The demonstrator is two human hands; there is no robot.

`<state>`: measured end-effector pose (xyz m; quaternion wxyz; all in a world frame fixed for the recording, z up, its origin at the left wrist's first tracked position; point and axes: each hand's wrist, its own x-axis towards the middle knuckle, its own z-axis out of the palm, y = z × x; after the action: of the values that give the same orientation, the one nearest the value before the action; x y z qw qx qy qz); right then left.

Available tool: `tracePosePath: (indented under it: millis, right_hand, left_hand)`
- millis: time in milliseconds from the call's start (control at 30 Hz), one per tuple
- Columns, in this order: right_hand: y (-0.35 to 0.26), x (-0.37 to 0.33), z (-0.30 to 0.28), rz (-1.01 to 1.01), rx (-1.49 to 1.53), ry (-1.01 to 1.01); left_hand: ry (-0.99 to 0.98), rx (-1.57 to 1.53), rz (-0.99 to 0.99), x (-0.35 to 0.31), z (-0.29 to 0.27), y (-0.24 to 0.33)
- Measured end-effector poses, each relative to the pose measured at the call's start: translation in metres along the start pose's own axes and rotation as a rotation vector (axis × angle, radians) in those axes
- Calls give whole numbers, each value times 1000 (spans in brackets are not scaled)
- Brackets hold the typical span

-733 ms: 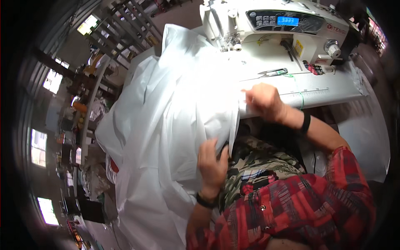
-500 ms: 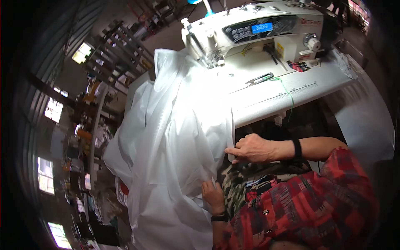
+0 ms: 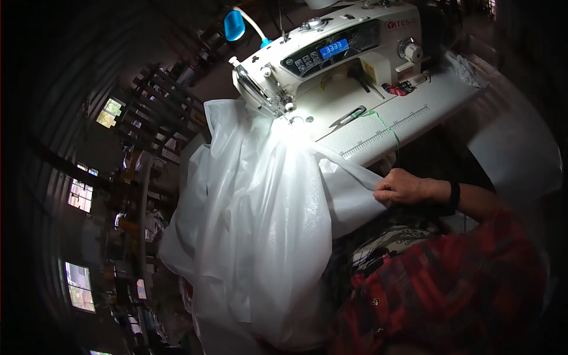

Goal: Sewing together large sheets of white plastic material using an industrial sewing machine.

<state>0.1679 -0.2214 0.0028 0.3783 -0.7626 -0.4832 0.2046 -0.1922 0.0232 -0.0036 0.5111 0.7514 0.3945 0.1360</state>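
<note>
A large sheet of white woven-looking fabric (image 3: 284,236) hangs in folds from the sewing machine (image 3: 349,44) down over the table's near edge. Its upper end lies in the bright glare around the needle, where detail is washed out. My right hand (image 3: 405,186) is closed on the fabric's right edge and draws it out taut in front of the table. My left hand does not show; the fabric and the dark lower area may cover it. Thread snips (image 3: 348,118) lie on the machine bed, right of the needle.
Green thread (image 3: 390,131) trails over the ruler marks (image 3: 378,137) and off the front edge. A plaid scrap (image 3: 399,89) sits under the machine arm. A blue lamp (image 3: 235,25) stands behind the machine head. White material (image 3: 515,154) hangs at the right.
My right hand has moved right and slightly up, pulling the fabric edge outward. My left hand, earlier gripping the fabric lower down, has gone from sight. The view has shifted and darkened.
</note>
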Motion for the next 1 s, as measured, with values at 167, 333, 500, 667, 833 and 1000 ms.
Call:
tracePosePath:
  millis: [167, 333, 500, 667, 833, 1000]
  right_hand:
    - [-15, -3, 3, -57, -233, -59]
    - [-43, 56, 24, 105, 978, -3]
    - [-36, 130, 77, 18, 1617, -49]
    - [-35, 160, 126, -521, 1897, -488]
    - [-30, 155, 134, -787, 1968, -730]
    - [-14, 88, 119, -87, 1332, -257]
  left_hand:
    - [221, 77, 131, -4, 2, 13]
    - [365, 142, 223, -10, -3, 24]
    - [485, 193, 282, -18, -10, 34]
    - [608, 228, 340, -26, -19, 44]
    - [739, 241, 373, -42, -31, 62]
    - [671, 434, 158, -5, -82, 43]
